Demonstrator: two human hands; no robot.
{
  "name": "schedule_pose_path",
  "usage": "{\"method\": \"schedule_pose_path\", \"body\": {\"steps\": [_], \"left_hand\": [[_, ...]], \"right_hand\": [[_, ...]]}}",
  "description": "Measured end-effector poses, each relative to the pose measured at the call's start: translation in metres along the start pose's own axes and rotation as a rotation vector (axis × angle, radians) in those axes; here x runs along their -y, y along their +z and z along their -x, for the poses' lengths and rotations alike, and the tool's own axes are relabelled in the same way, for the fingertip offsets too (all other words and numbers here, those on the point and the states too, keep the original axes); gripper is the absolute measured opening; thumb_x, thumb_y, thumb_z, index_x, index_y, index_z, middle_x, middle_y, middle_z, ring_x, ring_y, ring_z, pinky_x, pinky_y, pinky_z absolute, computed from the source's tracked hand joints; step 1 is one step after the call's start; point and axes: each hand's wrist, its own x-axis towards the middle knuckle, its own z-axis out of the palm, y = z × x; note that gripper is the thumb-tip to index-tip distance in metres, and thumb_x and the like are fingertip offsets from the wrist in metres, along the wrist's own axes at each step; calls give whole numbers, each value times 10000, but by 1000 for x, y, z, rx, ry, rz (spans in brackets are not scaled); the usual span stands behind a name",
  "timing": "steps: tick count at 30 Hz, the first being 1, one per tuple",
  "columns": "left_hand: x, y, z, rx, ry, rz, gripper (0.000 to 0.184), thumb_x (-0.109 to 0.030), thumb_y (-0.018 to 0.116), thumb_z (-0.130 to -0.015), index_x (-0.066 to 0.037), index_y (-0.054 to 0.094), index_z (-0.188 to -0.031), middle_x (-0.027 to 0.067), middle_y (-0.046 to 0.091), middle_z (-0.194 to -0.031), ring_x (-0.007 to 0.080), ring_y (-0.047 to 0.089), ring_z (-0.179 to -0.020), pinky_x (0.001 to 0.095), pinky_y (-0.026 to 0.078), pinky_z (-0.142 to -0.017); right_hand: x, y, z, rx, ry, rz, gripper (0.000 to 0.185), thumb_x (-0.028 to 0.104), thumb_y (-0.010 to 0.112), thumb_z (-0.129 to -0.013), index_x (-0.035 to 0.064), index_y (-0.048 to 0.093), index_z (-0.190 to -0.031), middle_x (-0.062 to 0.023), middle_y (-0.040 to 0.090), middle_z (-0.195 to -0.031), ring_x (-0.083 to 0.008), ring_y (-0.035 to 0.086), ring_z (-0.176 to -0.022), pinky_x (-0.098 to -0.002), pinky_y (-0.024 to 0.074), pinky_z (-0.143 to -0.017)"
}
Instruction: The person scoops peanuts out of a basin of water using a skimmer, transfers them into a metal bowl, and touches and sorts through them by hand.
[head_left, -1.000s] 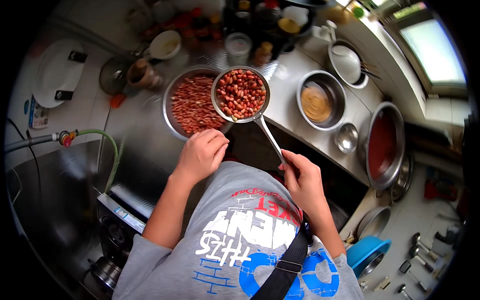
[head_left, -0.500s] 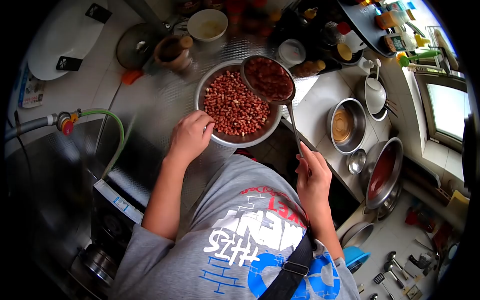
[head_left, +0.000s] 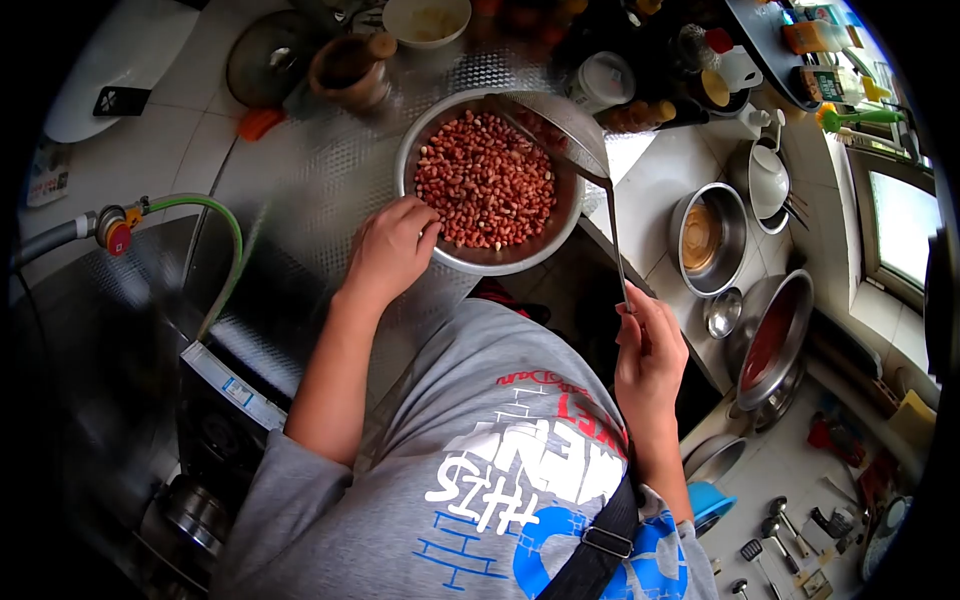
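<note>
Head view: grips strainer (head_left: 570,120) in right hand (head_left: 650,345); curls left hand (head_left: 395,245) at bowl (head_left: 565,220) rim, cannot confirm hold; risks spilling peanuts (head_left: 485,180) by overtilting.

Lots of little red-brown peanuts (head_left: 485,185), a few paler, lying loose inside a big, round, shiny metal bowl (head_left: 480,263), right way up. Over the bowl's far right side, a round metal strainer (head_left: 567,124), tipped, open side toward the peanuts, long thin handle (head_left: 617,240) sticking out past the rim.
</note>
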Motion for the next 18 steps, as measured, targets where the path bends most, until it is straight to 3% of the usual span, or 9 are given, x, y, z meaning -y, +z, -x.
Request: {"method": "schedule_pose_path", "body": {"steps": [11,18], "left_hand": [[6,1,-2,51,10,-27,101,-89,694,-921,-17,697,-991,134,707,-1034,354,695,-947,441,560,-820],[7,4,-5,55,23,-3,101,-81,694,-908,-2,700,-971,144,711,-1007,368,694,-925,456,559,-811]], "right_hand": [[-4,5,9,-164,-148,-17,379,-162,589,-916,-17,685,-1253,-168,666,-1014,-237,695,-848,-321,570,-760],[-6,12,6,-58,-109,110,398,-151,608,-903,13,690,-1256,-170,645,-1025,-264,671,-858,-333,554,-747]]}}
